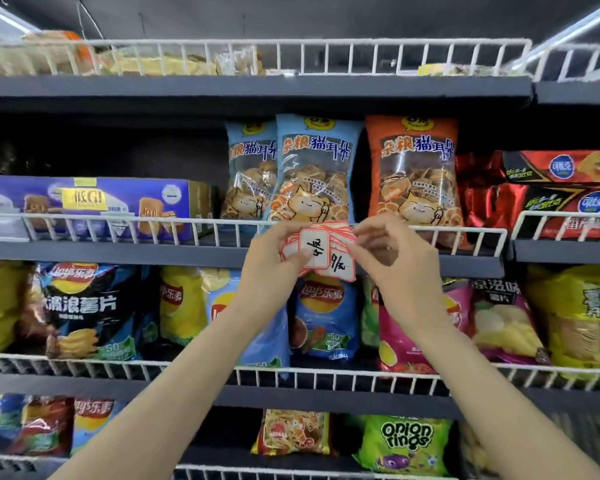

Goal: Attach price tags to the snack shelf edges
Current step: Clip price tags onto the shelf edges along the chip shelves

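Price tags, a fanned stack of small white paper cards with red borders and black handwritten figures, sit between the two hands at mid-frame, directly in front of the dark grey shelf edge under the white wire rail. The left hand grips the stack from the left, thumb pressed across the top card. The right hand reaches in from the right, its fingertips curled onto the upper right corner of the fan, seemingly pinching one card to peel it off. The cards' long sides run roughly upright and tilted, while the shelf edge runs left to right, so a picked tag probably needs turning before it goes on. The right hand looks better placed to carry it. The edge lies just behind and slightly below the stack, beneath the blue cat-print snack bags.
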`<state>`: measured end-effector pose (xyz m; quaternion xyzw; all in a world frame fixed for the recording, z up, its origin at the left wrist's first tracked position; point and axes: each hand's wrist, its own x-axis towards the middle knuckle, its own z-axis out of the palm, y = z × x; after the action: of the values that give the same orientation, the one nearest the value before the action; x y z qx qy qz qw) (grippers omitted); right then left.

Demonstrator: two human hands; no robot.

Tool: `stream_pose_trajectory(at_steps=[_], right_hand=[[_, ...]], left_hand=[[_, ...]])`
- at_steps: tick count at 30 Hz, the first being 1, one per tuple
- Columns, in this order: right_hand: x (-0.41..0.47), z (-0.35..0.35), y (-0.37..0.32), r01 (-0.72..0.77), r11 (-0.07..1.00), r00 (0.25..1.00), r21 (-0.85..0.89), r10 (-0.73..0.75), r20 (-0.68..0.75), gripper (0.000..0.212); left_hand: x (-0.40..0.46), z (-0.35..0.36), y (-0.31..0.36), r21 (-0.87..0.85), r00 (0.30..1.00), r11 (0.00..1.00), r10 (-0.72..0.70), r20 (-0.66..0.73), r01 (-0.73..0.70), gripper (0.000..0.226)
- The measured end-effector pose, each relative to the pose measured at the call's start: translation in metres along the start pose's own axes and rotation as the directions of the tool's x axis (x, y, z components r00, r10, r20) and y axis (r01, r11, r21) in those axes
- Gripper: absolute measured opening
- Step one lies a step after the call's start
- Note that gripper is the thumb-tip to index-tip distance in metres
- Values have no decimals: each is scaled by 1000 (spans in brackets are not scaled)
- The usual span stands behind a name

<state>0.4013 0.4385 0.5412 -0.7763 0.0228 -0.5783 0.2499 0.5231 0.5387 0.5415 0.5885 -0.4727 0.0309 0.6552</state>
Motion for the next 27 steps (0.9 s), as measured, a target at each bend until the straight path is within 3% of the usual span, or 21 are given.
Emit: stream_pose_trajectory(at_steps=[3,6,10,13,15,19,23,27], right_hand=[[3,7,-3,-74,996,997,58,73,30,18],[6,8,-7,-219,950,975,223,206,81,8],[13,-3,-9,-459,823,886,335,398,237,8],[16,-15,-10,-567,748,810,345,432,397,9],[16,-19,-12,-553,766,813,328,409,414,10],[14,-13,-15,-390,900,897,194,324,302,13],[14,-15,-17,-433,853,887,292,345,306,25],[16,-16,-17,-462,847,852,264,341,396,14]], left_hand=[[0,-5,-8,65,999,998,4,-42,-1,32],[-1,-7,-9,124,997,992,45,-55,-38,31],[-4,-10,-4,153,996,984,91,10,-91,29],[-8,-18,1,56,991,994,84,105,-90,30],[-11,-22,4,-17,980,997,83,182,-81,31],[-12,-17,9,-3,962,994,110,250,-113,30],[-8,-17,11,4,977,995,93,194,-96,34],[-9,-24,9,67,976,995,62,208,-78,31]])
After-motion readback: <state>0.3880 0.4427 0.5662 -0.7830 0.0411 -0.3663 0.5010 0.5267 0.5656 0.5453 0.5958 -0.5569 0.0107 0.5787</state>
